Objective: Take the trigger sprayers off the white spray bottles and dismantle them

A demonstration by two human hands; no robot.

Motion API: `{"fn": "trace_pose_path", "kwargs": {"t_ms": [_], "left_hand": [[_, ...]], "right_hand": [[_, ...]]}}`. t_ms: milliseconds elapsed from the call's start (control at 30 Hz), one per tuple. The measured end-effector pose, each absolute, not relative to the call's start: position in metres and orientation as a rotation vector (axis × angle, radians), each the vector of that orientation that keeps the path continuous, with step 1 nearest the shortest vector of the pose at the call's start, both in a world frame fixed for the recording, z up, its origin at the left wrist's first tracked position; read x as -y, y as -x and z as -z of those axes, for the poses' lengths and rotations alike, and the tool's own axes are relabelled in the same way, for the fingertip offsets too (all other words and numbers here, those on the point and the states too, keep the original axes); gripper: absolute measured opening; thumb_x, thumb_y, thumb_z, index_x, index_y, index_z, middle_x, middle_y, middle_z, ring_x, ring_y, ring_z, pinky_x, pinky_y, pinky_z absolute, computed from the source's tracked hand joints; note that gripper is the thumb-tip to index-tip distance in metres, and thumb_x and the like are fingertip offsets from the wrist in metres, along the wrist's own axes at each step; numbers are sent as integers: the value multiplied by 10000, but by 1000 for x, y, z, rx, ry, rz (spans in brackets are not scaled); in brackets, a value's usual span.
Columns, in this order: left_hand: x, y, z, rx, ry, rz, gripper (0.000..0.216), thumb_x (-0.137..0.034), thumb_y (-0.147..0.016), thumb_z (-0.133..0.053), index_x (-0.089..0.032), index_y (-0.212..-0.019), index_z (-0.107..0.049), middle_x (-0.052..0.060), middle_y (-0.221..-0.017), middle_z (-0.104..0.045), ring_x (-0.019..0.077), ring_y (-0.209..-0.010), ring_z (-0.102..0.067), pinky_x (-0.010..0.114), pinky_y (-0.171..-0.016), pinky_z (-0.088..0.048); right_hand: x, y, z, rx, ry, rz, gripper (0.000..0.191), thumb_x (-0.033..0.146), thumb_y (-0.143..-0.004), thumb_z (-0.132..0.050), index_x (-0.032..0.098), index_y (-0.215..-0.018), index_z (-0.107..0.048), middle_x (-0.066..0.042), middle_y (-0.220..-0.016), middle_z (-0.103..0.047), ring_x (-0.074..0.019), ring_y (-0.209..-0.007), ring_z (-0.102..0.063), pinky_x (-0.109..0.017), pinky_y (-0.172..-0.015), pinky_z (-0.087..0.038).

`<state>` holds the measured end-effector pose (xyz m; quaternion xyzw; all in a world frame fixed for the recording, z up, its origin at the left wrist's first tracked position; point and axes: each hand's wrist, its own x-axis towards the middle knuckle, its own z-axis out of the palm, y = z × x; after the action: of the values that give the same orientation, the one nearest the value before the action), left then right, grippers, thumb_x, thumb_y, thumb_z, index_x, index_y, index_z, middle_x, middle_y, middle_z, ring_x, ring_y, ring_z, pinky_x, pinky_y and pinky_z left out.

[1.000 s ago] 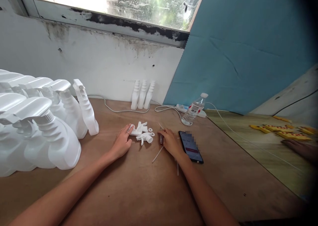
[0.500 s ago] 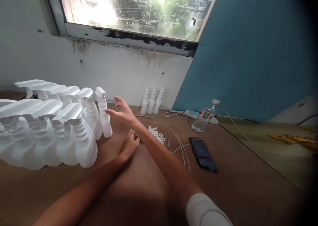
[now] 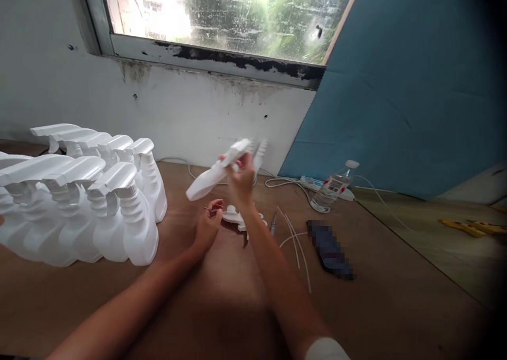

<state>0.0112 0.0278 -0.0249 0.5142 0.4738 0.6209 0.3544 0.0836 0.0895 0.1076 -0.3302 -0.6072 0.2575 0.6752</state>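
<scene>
My right hand [image 3: 242, 178] is closed round the neck of a white spray bottle [image 3: 206, 183], lifted above the table and tilted with its base toward the lower left. Motion smears the bottle's sprayer head. Below it, my left hand [image 3: 209, 224] rests at the table with loosely bent fingers apart and nothing visible in them. Small white plastic parts [image 3: 233, 216] lie just right of the left fingertips, partly behind my right forearm. Rows of white spray bottles [image 3: 138, 228] stand upright at the left.
Behind my right hand a slim white bottle [image 3: 259, 157] stands against the wall. Right of my forearm lie a pen-like tool [image 3: 273, 223], thin white tubes [image 3: 295, 238] and a dark phone [image 3: 328, 249]. A clear water bottle [image 3: 330, 188] stands by a power strip [image 3: 346, 193] and cable.
My right hand has taken the spray bottle from the end of the back row and carried it right, tilting it. My left hand's fingers have loosened from a closed curl. The view has shifted slightly.
</scene>
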Motion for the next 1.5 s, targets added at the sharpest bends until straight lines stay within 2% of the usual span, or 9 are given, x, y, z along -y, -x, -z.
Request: {"fn": "trace_pose_path", "kwargs": {"t_ms": [233,367,600,800,967,1067,1267,1400,1500], "left_hand": [[-28,-16,24,-1141,-1296,-1685,801,-393,-745,-759,-233,-1409,-340,160,-1437,-416,221,-1165,-568,332,-916,-537],[-20,-18,19,-1213,-1512,-1682,851,-387,-671,-827,-241,-1392,-400,135,-1447,-433,251,-1259,-503,353,-998,-478],[-8,-11,7,-1414,-1405,-1516,487,-510,-741,-734,-158,-1068,-661,65,-917,-704,231,-832,-642,320,-744,-503],[-9,-6,18,-1041,-1218,-1574,567,-491,-691,-773,-140,-1119,-649,63,-917,-692,198,-768,-630,271,-654,-509],[-12,-8,18,-958,-1063,-1570,485,-494,-713,-724,-127,-1022,-652,60,-802,-662,183,-657,-603,264,-567,-474],[-18,-1,6,-827,-873,-1324,486,-525,-706,-672,-111,-959,-645,103,-757,-675,234,-635,-638,314,-538,-503],[-40,19,18,-508,-848,-775,535,-733,-728,-502,-214,-599,-495,-12,-298,-368,136,-190,-308,244,-244,-218],[-42,25,37,-533,-872,-631,549,-728,-603,-627,-233,-508,-412,-25,-235,-284,138,-136,-242,245,-211,-149],[-36,25,37,-575,-876,-710,509,-697,-594,-647,-218,-578,-475,-29,-265,-318,134,-160,-284,242,-225,-184]], "right_hand": [[-76,-164,-139,942,624,-540,339,400,-728,-720,238,-822,-437,43,-772,-587,-116,-698,-635,-269,-710,-525],[-67,-158,-138,969,663,-731,369,391,-628,-810,214,-752,-511,29,-728,-649,-129,-670,-651,-247,-624,-512],[-59,-143,-134,1159,660,-862,314,435,-656,-799,183,-712,-621,26,-639,-636,-122,-602,-606,-257,-580,-483],[-54,-172,-146,1462,413,-1280,282,449,-754,-740,216,-905,-686,-31,-921,-705,-154,-810,-656,-297,-687,-555],[-66,-179,-141,1242,648,-1317,440,371,-537,-894,199,-881,-681,17,-763,-628,-120,-657,-588,-271,-578,-532],[-66,-180,-144,1219,615,-1337,431,376,-553,-883,182,-885,-689,-4,-773,-650,-137,-682,-594,-300,-613,-547],[-38,-175,-158,1471,277,-1350,396,397,-705,-774,246,-1052,-657,-22,-970,-694,-231,-1020,-655,-406,-890,-553],[-31,-179,-165,1531,187,-1288,470,546,-702,-738,314,-1095,-627,-11,-1041,-702,-235,-1022,-663,-494,-915,-547],[-27,-203,-177,1393,172,-1074,352,569,-750,-685,345,-1021,-664,7,-1169,-675,-229,-1086,-657,-478,-882,-571]]}}
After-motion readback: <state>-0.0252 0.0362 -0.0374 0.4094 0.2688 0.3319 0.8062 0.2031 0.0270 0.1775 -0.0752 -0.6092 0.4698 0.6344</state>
